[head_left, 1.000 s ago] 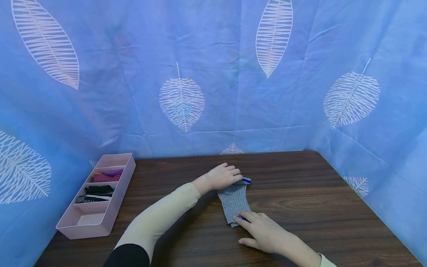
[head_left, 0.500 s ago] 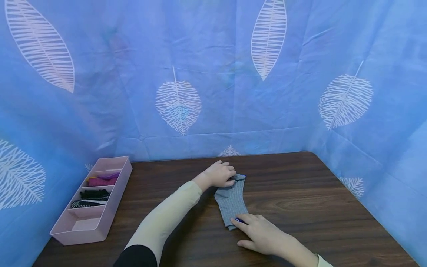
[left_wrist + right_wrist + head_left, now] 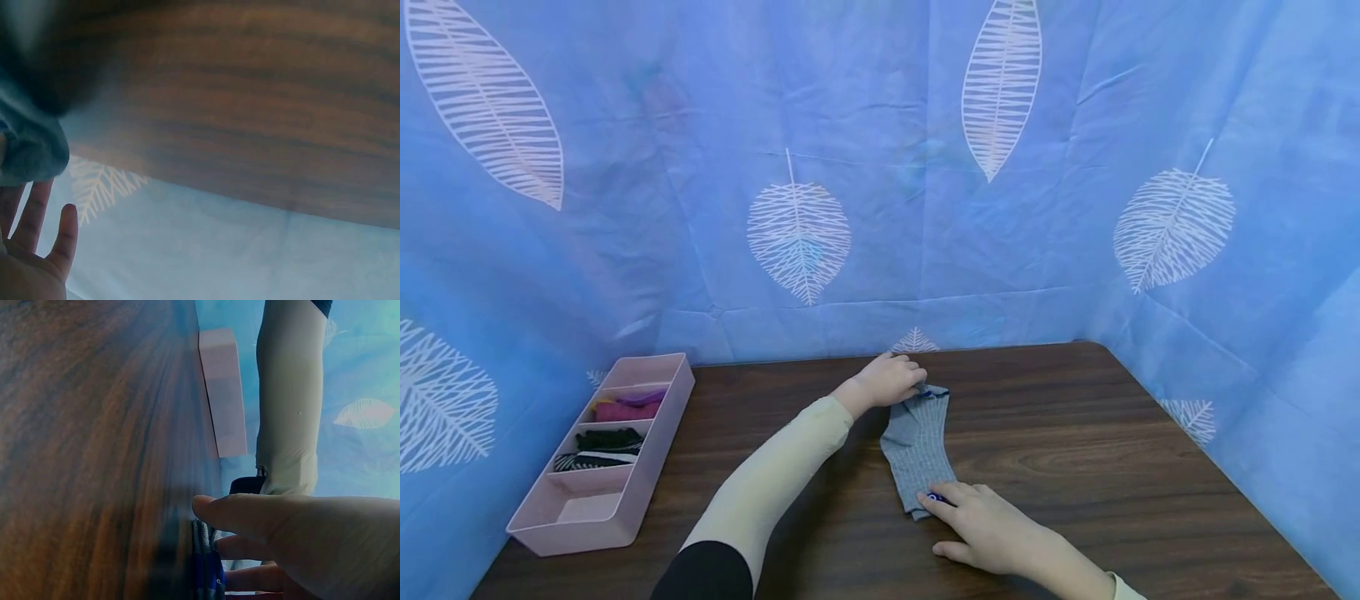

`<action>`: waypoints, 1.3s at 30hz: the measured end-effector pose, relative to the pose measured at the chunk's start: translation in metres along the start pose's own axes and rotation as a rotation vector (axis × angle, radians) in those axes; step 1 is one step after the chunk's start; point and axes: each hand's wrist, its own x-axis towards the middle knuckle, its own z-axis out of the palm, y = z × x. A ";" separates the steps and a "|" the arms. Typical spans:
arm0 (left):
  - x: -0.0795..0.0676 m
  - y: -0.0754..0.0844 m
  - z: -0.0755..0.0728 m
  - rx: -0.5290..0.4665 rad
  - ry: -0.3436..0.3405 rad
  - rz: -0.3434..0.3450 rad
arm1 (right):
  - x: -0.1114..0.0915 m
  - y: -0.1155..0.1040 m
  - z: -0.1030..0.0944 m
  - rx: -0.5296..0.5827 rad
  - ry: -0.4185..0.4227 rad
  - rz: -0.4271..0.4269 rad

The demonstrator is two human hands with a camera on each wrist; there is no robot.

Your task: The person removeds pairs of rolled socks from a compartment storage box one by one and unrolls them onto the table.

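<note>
A grey ribbed sock (image 3: pixel 917 450) lies stretched on the dark wooden table between both hands. My left hand (image 3: pixel 883 382) pinches its far end, where a dark blue edge shows. Seen from the left wrist, the bunched sock end (image 3: pixel 31 137) hangs at the left, with several fingers spread beyond it; the pinching fingertips are mostly hidden. At the near end, the fingers of my right hand (image 3: pixel 992 525) lie extended on the sock, beside a small blue patch with a white mark. From the right wrist, the sock's layered edge with its blue band (image 3: pixel 206 569) stands under those fingers.
A pink divided box (image 3: pixel 658 467) stands at the table's left. One compartment holds pink and purple folded fabric (image 3: pixel 628 408), another black and striped pieces (image 3: pixel 598 450). A blue curtain with white leaf prints (image 3: pixel 850 167) hangs behind the table (image 3: pixel 1075 433).
My left hand has drawn the sock's far end slightly away and leftward, stretching it longer. The blue strip at that end has turned mostly out of sight. My right hand stays on the near end.
</note>
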 end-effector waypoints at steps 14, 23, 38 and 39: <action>0.011 -0.011 0.011 -0.149 -0.106 -0.170 | 0.001 -0.002 -0.003 0.033 -0.020 0.005; 0.002 -0.012 -0.002 -0.132 -0.086 -0.144 | 0.001 -0.001 -0.003 0.015 -0.005 0.003; -0.028 0.006 0.001 -0.044 -0.167 0.052 | 0.003 -0.001 -0.003 0.027 -0.022 0.019; -0.029 0.006 0.002 -0.068 -0.182 0.036 | 0.004 -0.001 -0.003 0.026 -0.022 0.019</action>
